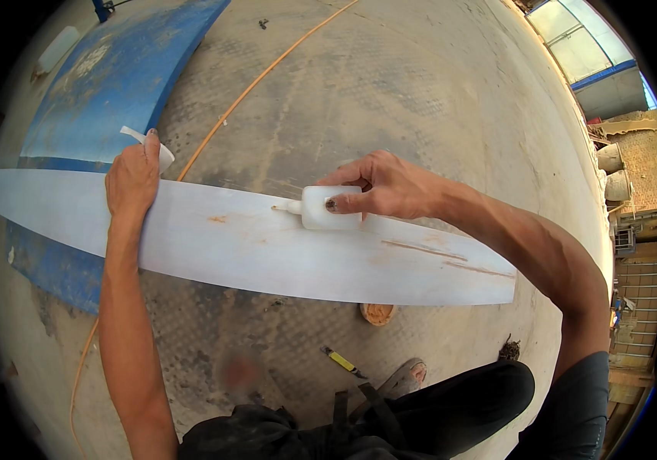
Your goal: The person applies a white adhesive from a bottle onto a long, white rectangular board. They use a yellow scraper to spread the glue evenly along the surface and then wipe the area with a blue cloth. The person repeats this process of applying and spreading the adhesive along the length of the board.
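Observation:
A long, pale board (pixel 267 268) with tapering ends lies across in front of me, marked with brown streaks on its right half. In my right hand (pixel 386 188) is a white squeeze bottle (pixel 319 207), tipped on its side over the board with its nozzle pointing left. A small brownish spot shows at the nozzle's tip. My left hand (pixel 133 175) rests at the board's far edge, left of the bottle. Its fingers are closed around a white object (pixel 165 159) with a thin, pale end sticking out; the hand hides most of it.
Under the board's left part is a blue panel (pixel 125 69). An orange hose (pixel 248 84) runs over the concrete floor. Near my foot (pixel 409 376) lies a yellow cutter-like tool (pixel 341 360). A round container of tan paste (pixel 378 313) peeks from under the board's near edge.

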Demonstrator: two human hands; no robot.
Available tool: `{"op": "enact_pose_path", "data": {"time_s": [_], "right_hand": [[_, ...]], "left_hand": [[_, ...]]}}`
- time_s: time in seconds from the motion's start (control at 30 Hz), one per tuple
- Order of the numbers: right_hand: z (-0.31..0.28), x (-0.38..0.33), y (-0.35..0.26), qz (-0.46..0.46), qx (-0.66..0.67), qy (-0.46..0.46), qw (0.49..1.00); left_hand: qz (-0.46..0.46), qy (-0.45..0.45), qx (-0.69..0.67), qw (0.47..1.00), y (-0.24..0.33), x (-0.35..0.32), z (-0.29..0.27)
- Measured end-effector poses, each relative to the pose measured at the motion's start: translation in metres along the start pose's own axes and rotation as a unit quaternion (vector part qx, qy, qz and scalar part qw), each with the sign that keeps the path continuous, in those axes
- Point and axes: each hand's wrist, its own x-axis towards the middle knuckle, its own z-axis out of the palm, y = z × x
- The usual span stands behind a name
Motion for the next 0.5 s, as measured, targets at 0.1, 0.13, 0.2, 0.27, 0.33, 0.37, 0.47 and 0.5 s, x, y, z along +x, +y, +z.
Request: {"op": "enact_pose_path", "data": {"time_s": [0.1,0.13,0.2,0.27,0.33,0.37,0.47,0.5], "right_hand": [[0.001,0.004,-0.003,0.018,-0.002,-0.006,1.000],[0.002,0.005,-0.003,0.017,-0.001,-0.004,1.000],[0.004,0.009,-0.003,0.016,0.002,0.000,1.000],[0.004,0.011,-0.005,0.010,0.006,-0.005,1.000],[0.003,0.007,-0.002,0.005,0.013,-0.005,1.000],[0.002,0.004,0.002,0.000,0.019,-0.004,1.000],[-0.003,-0.009,0.006,0.022,0.017,0.000,1.000],[-0.005,-0.015,0.007,0.036,0.014,0.002,0.999]], "left_hand": [[-0.006,-0.007,-0.001,1.000,0.000,0.001,0.000],[-0.006,-0.007,0.001,1.000,0.000,0.001,0.000],[-0.008,-0.007,0.005,1.000,0.001,-0.001,-0.002],[-0.007,-0.008,0.012,1.000,-0.003,0.000,-0.001],[-0.002,-0.011,0.011,1.000,-0.002,0.001,0.000],[0.001,-0.013,0.008,1.000,-0.001,0.001,0.001],[-0.002,-0.014,0.009,1.000,-0.001,0.001,0.000],[-0.005,-0.015,0.010,1.000,-0.002,0.001,0.000]]}}
